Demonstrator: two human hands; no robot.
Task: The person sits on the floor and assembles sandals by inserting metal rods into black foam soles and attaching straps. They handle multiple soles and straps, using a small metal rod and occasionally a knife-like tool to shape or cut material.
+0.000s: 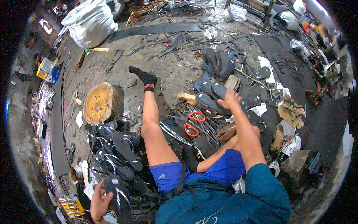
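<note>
My right hand (230,100) reaches out over a cluster of dark soles and its fingers rest around the end of a black sole (219,90). More soles (203,99) lie beside and under it. At the lower left, my left hand (99,202) is at the edge of a pile of black sandals (118,149); its thumb and fingers close about a black sandal (109,186) with a shiny strap. Orange-handled scissors (192,125) lie between my legs on a heap of dark strips (209,130).
A round wooden block (99,103) stands left of my outstretched leg. Upright soles (218,62) are bunched beyond my right hand. A white sack (91,23) sits at the far left. Rubber scraps (173,44) litter the floor, and a box (294,164) is at my right.
</note>
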